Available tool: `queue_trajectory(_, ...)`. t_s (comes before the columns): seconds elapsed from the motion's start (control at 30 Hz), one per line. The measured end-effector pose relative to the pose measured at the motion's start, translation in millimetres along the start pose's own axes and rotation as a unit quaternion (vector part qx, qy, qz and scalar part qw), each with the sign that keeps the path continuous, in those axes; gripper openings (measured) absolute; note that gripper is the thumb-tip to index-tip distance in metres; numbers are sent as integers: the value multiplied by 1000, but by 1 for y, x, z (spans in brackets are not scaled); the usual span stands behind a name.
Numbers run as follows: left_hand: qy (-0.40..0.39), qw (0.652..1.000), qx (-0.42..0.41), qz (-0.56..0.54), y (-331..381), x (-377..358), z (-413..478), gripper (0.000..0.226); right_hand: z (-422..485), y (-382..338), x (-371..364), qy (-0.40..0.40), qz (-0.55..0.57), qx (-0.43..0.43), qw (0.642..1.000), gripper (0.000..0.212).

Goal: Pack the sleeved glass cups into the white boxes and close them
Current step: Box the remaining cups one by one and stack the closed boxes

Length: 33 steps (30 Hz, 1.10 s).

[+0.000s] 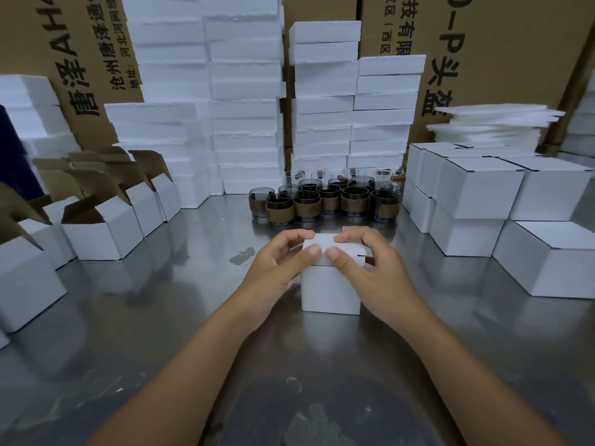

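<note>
Lid closing: small white cardboard box [331, 284] sits centre-near on the grey steel table [161, 317], left hand [277, 262] and right hand [363, 262] both gripping its lid, thumbs on the front edge; best to press evenly so the right side, apparently still gapped, seats without creasing.

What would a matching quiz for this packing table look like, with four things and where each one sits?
Things:
1. cups
2. open boxes
3. closed boxes
4. near box

Places:
A. stacked on the right
B. gripped by the left hand and right hand
C. on the left, flaps up
D. in the middle of the table, behind the near box

Pairs: 1-D, 2-C, 3-A, 4-B
</note>
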<state>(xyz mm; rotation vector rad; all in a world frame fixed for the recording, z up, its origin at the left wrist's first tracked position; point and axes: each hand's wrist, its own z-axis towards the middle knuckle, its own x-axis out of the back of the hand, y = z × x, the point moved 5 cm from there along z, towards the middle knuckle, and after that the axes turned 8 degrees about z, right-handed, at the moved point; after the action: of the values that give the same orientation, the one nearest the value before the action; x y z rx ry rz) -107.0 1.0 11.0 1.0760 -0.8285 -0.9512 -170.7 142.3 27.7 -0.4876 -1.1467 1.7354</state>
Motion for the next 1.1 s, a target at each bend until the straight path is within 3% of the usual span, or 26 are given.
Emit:
queue_trajectory(0.1, -20, 1000, 12, -15, -3, -2, 2, 36, 2, 4, 0, 7, 21, -18, 1000, 6)
queue_trajectory(0.23, -26, 998, 33, -43, -6, -6, 2, 47, 5, 3, 1, 32, 87, -32, 995, 31)
queue_trajectory(0.4, -40, 996, 67, -51, -11, -8, 4, 44, 5, 11, 0, 24, 81, -61, 995, 23)
queue_trajectory(0.63, -43, 995, 63, -59, -10, -4, 5, 50, 6, 12, -1, 11, 79, -70, 994, 27)
queue_trajectory(1.1, -39, 996, 67, -53, -7, -2, 3, 50, 5, 3, 1, 32, 46, -9, 998, 27)
